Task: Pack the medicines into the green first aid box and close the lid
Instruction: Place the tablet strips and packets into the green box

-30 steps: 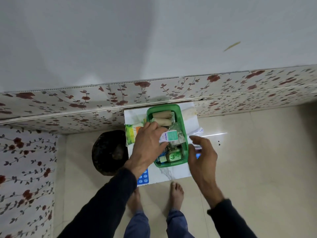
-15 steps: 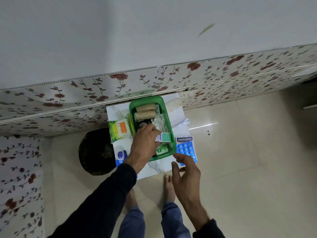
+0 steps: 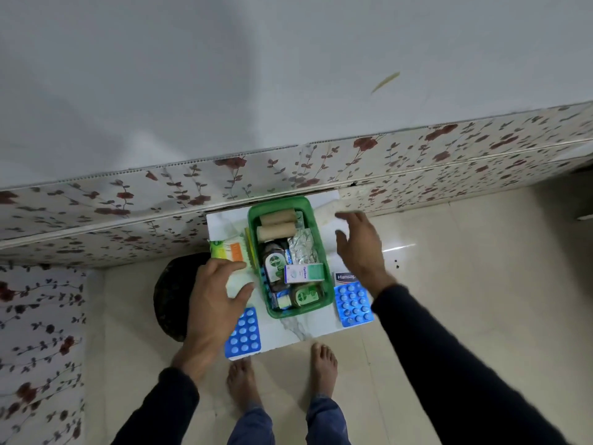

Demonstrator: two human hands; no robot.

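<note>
— Looking down, what do you see on the small white table (image 3: 301, 329)?

— I see the green first aid box (image 3: 316, 311) in the middle of it. The box has no lid on. It is full of things.

— What is inside?

— Two brown rolls (image 3: 276, 225) lie at the far end, side by side. A crinkly silver pack (image 3: 301, 245) is beside them. A dark bottle (image 3: 275, 264) lies in the middle. A little white and green carton (image 3: 304, 273) rests on top, near the right wall. A small green tin (image 3: 305, 295) sits at the near end.

— Where are the hands?

— My left hand (image 3: 218, 303) is just left of the box, low over the table. Its fingers are spread and it holds nothing. It is over a white pack; I cannot tell if it touches it. My right hand (image 3: 359, 248) is on the right side of the box, fingers spread wide, and it holds nothing too.

— What is still outside the box?

— A blue pill sheet (image 3: 245, 337) lies by the left hand. Another blue pill sheet (image 3: 354, 305) lies to the right of the box, with a plaster box (image 3: 344, 277) partly under my right wrist. A green and orange pack (image 3: 229, 250) sits left of the box, at the far side.

— Anything else?

— My bare feet (image 3: 324, 364) stand on the floor by the table.
</note>
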